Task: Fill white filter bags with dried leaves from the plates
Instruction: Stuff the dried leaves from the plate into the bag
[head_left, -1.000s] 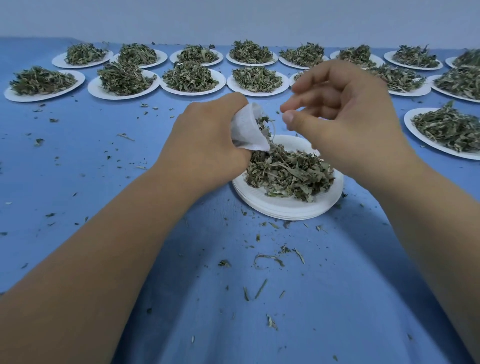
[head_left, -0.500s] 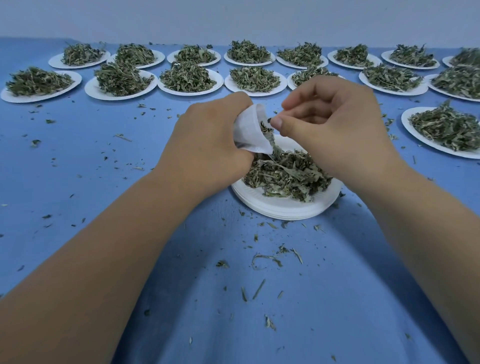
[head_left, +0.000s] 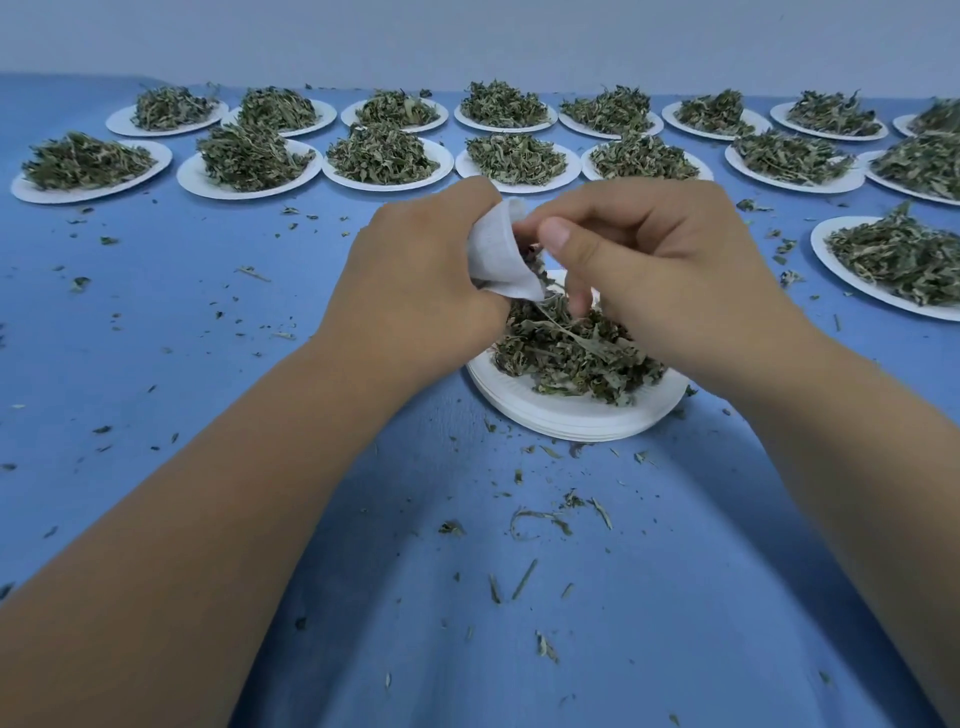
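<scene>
Blue cloth (head_left: 156, 322) covers the table, flecked with leaf scraps. On the left, the left hand (head_left: 415, 280) is curled tight round a small white paper filter bag (head_left: 498, 254), its mouth tipped toward the right hand (head_left: 660, 280). That hand's thumb and forefinger pinch at the mouth. I judge they hold a tuft of dried green leaves (head_left: 571, 358) from the heap below both hands, though the pinch itself is hidden. The heap sits on a stack of white paper plates (head_left: 571, 415). Long stems could snag the rim and spill onto the cloth — or tear the thin bag. I cannot see how full the bag is.
</scene>
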